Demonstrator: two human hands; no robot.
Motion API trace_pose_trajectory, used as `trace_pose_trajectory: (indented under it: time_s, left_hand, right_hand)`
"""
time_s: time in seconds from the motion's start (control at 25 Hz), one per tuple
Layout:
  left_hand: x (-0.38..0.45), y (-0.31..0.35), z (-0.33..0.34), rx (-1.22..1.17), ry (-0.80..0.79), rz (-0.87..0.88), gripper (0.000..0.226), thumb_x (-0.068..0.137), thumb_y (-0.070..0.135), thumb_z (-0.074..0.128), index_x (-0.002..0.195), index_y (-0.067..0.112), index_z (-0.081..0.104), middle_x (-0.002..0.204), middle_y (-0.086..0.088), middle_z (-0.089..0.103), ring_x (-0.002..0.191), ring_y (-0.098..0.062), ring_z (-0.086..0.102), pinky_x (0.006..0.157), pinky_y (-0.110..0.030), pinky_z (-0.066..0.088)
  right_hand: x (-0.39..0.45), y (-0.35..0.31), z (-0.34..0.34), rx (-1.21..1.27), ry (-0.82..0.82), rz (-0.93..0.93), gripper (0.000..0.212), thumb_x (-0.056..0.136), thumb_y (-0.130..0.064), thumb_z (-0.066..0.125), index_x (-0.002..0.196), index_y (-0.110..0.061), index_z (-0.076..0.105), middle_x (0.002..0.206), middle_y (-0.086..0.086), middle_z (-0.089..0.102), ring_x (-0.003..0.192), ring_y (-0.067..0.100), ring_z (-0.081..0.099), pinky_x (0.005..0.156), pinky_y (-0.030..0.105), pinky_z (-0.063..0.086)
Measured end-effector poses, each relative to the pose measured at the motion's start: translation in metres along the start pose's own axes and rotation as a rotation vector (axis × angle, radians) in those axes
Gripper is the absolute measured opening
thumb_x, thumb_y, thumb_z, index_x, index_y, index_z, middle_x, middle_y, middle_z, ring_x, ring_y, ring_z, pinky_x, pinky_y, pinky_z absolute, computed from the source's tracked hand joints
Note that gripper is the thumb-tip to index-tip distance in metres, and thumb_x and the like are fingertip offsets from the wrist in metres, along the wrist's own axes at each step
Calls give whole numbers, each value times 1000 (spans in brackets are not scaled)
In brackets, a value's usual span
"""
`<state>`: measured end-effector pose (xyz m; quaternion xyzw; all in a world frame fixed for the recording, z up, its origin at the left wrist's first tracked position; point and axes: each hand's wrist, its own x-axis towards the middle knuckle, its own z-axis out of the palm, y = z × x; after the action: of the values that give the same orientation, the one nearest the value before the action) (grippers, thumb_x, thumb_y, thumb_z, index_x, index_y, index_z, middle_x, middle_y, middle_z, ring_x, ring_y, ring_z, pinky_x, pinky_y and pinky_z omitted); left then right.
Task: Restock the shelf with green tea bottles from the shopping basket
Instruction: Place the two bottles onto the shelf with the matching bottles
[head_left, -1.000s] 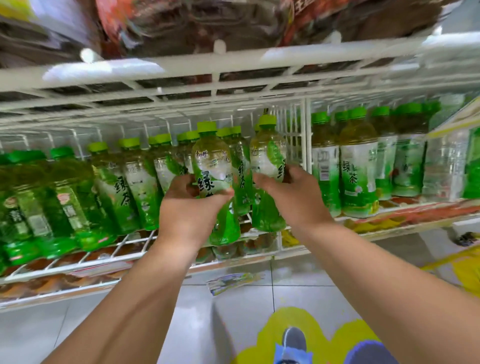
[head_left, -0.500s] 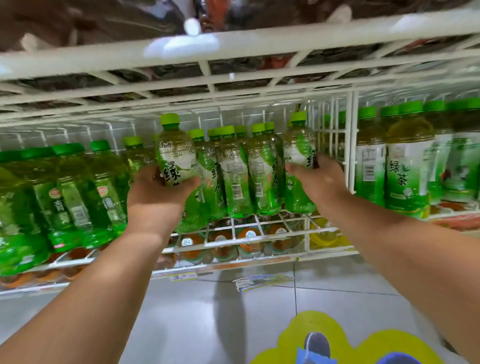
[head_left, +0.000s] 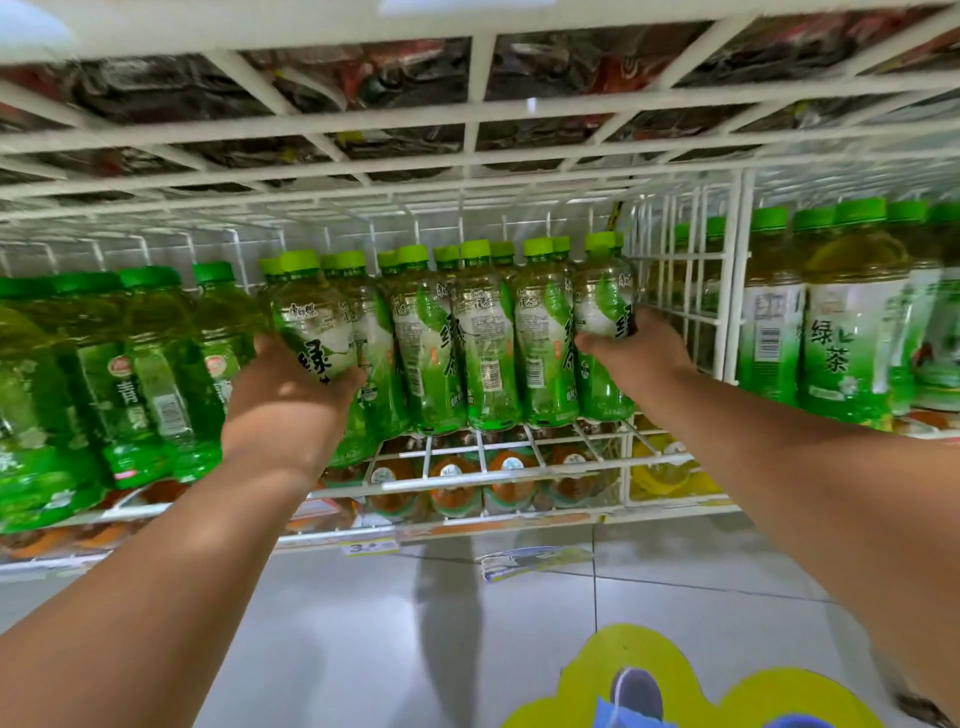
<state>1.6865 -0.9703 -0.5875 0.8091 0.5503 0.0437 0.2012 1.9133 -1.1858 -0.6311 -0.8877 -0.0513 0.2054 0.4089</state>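
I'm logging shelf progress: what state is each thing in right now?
Left hand: closed around a bottle.
Left bottle: held, tilted, at the row's left end.
Right hand: gripping a bottle.
Right bottle: held upright beside the wire divider.
Shelved bottles: upright, capped, packed together.
Wire shelf: front strip bare.

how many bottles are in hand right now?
2. One green tea bottle in the left hand, tilted at the row's left end; another in the right hand by the wire divider.
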Motion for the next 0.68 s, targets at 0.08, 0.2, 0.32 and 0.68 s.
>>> trace_pose_trajectory:
  time_s: [0.08,0.2,0.32,0.68]
  left_hand:
    - [4,0,-8,193,-39,31,96,83,69,65,143,0,35,115,-23,63,106,-42,65,76,-42,53]
    - [3,-3,-13,236,-79,18,86,81,75,60,125,1,52,109,-20,66,94,-36,66,73,-39,53]
    - [-7,-9,-5,193,-125,16,81,89,70,55,128,-1,53,105,-20,67,90,-36,65,69,-36,50]
    - [-37,-24,-36,281,63,172,61,90,62,59,132,19,50,116,-14,65,101,-39,66,67,-40,51]
  right_hand:
    - [1,-1,2,-51,10,6,82,85,-48,78,153,-20,41,145,8,57,78,17,62,73,31,57]
    - [1,2,4,-91,23,-6,71,88,-44,75,149,-21,46,135,7,64,63,7,51,56,22,44]
    - [-3,0,5,-113,-10,33,67,86,-45,78,141,-17,51,128,8,67,68,14,57,56,23,42]
    - [-42,-27,-13,-263,-76,-16,103,82,-57,77,160,-19,21,155,10,45,110,30,63,82,30,56]
